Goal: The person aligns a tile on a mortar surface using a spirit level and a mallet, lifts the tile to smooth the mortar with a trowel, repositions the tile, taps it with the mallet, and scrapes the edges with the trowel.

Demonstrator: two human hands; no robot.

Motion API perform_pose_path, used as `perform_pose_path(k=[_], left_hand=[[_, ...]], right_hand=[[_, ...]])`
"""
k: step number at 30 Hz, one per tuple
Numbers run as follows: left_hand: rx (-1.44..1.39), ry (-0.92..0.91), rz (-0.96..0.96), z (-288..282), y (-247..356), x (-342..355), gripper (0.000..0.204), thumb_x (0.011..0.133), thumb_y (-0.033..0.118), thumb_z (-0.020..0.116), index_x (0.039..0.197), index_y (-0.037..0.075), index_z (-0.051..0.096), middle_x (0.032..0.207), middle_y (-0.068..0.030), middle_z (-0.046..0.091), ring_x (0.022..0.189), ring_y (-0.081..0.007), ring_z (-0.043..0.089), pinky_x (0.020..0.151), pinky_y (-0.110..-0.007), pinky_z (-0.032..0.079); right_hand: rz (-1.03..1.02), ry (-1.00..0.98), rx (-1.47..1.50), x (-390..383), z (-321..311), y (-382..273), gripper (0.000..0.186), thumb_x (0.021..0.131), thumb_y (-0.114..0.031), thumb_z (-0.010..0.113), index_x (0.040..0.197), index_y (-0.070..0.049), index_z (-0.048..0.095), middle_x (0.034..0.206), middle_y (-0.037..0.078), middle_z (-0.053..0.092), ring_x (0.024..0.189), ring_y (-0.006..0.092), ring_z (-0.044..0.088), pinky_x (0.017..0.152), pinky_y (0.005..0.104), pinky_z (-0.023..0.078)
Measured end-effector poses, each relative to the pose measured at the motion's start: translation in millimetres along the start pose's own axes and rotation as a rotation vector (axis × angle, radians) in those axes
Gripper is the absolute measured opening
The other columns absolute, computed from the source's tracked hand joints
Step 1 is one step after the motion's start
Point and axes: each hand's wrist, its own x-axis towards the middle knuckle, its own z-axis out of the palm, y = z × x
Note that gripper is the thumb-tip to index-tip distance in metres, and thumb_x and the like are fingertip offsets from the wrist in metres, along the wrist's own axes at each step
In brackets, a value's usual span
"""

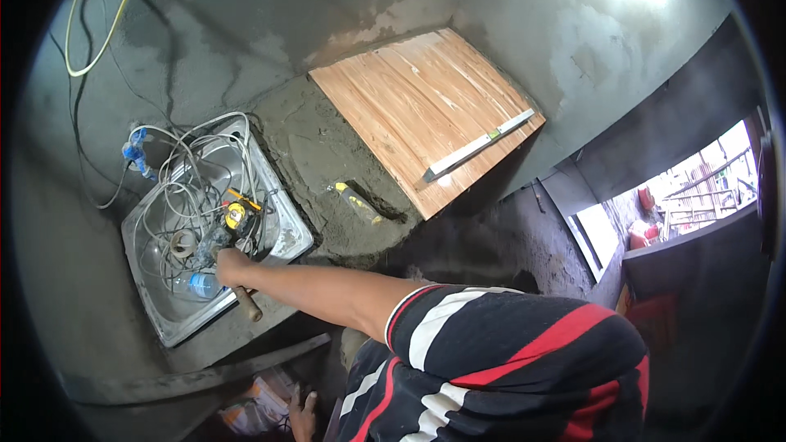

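My right hand [232, 268] reaches across to the near side of the metal sink [288, 239]. Its fingers are closed around a wooden-handled tool [248, 304], whose handle end sticks out toward me; its head is hard to make out among the clutter. Beside that hand in the sink lie a yellow tape measure [236, 215], a roll of tape [182, 243], a clear plastic bottle [203, 285] and tangled pale cable [196, 165]. Low in the picture, my left hand [303, 416] hangs with its fingers apart, near a printed bag [260, 406], and holds nothing visible.
Right of the sink, wet mortar [315, 143] covers the counter, with a black-and-yellow tool [358, 202] lying on it. A wood-look tile [409, 98] sits beyond, carrying a spirit level [479, 145]. Blue wrapping [135, 151] covers a wall fitting; yellow cable [115, 37] hangs above.
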Motion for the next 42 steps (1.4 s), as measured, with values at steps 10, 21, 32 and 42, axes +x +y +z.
perform_pose_path(k=[10, 21, 32, 42], left_hand=[[0.140, -0.248, 0.249, 4, 154, 38, 0.059, 0.096, 0.025, 0.074, 0.144, -0.005, 0.058, 0.142, -0.0250, 0.064, 0.133, -0.0319, 0.060, 0.112, -0.038, 0.044], [0.150, -0.475, 1.024, 35, 437, 26, 0.050, 0.094, 0.021, 0.075, 0.137, -0.003, 0.062, 0.113, -0.0187, 0.074, 0.106, -0.0369, 0.072, 0.098, -0.045, 0.053], [0.428, -0.366, 0.818, 152, 482, 39, 0.042, 0.096, 0.015, 0.061, 0.137, 0.008, 0.067, 0.110, -0.0182, 0.076, 0.092, -0.0300, 0.073, 0.080, -0.039, 0.058], [0.111, -0.028, 0.378, 174, 249, 40, 0.042, 0.095, 0.020, 0.064, 0.133, 0.004, 0.068, 0.132, -0.0211, 0.069, 0.112, -0.0416, 0.069, 0.094, -0.048, 0.053]], right_hand=[[-0.418, -0.490, 0.098, -125, -203, -36, 0.032, 0.089, -0.026, 0.062, 0.090, 0.003, 0.076, 0.077, 0.017, 0.073, 0.064, 0.0288, 0.072, 0.062, 0.0473, 0.056], [0.388, 1.273, 0.644, -365, -472, 310, 0.028, 0.096, -0.026, 0.067, 0.110, -0.002, 0.072, 0.072, 0.001, 0.058, 0.053, 0.0116, 0.052, 0.044, 0.0302, 0.045], [0.239, 0.437, -0.990, -338, -588, 374, 0.088, 0.075, -0.029, 0.086, 0.154, -0.015, 0.051, 0.157, 0.015, 0.048, 0.153, 0.0411, 0.031, 0.122, 0.0596, 0.029], [0.063, 0.031, -0.687, -281, -606, 369, 0.047, 0.070, -0.010, 0.087, 0.115, -0.005, 0.075, 0.153, 0.015, 0.055, 0.153, 0.0426, 0.033, 0.124, 0.0579, 0.028]])
